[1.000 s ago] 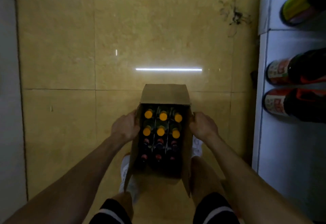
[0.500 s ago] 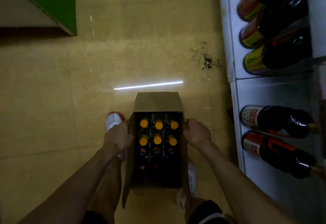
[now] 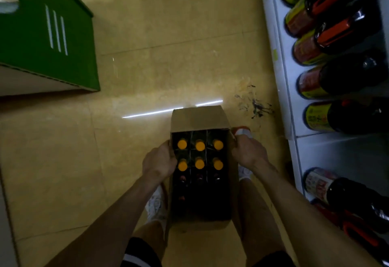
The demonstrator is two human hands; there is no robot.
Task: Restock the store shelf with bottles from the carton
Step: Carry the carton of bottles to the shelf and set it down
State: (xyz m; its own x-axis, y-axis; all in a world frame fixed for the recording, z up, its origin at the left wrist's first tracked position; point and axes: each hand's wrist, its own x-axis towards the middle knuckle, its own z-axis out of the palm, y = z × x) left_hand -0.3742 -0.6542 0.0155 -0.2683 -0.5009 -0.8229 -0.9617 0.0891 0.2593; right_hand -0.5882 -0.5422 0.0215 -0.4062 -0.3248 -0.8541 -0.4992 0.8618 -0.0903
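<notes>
Carton (image 3: 199, 119) rims sit under curled fingers (image 3: 171, 151): the left hand (image 3: 159, 164) grips the left wall, the right hand (image 3: 249, 154) grips the right. The box seems held off the tiled floor (image 3: 168, 66), near the white shelf (image 3: 281, 77). Carrying it well likely means keeping it level and setting it down close to the shelf, so the upright bottles (image 3: 200, 145) don't knock. The cardboard is matte brown with thin dividers, and the caps are round, glossy orange.

open floor (image 3: 160, 66) left of carton (image 3: 197, 117), shelf (image 3: 283, 90) close right
</notes>
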